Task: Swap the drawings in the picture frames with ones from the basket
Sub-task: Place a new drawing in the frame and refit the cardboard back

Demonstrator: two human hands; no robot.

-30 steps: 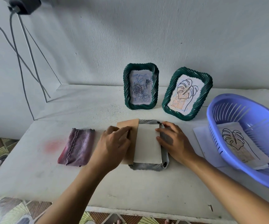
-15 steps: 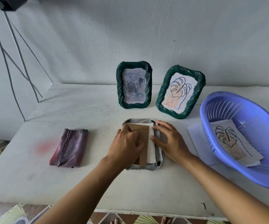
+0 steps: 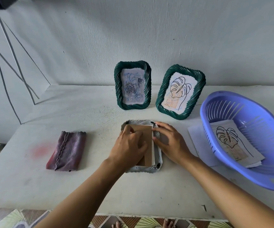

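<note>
A third picture frame (image 3: 143, 168) lies face down at the middle of the table. A brown backing board (image 3: 147, 145) lies on it over a white sheet whose right edge still shows. My left hand (image 3: 129, 145) presses flat on the board. My right hand (image 3: 169, 142) rests on the frame's right side, fingers at the sheet's edge. Two green twisted frames stand by the wall: the left frame (image 3: 132, 85) holds a blue rose drawing, the right frame (image 3: 180, 92) a leaf drawing. The purple basket (image 3: 248, 142) at the right holds leaf drawings (image 3: 231, 142).
A folded purple-red cloth (image 3: 67, 151) lies left of the face-down frame. A white paper sheet (image 3: 197, 140) sticks out from under the basket. Cables (image 3: 9, 63) run down the wall at the far left. The table's front edge (image 3: 133, 216) is near me.
My left hand slid the brown backing board rightward, from beside the frame to on top of the white sheet. My right hand stayed at the frame's right side.
</note>
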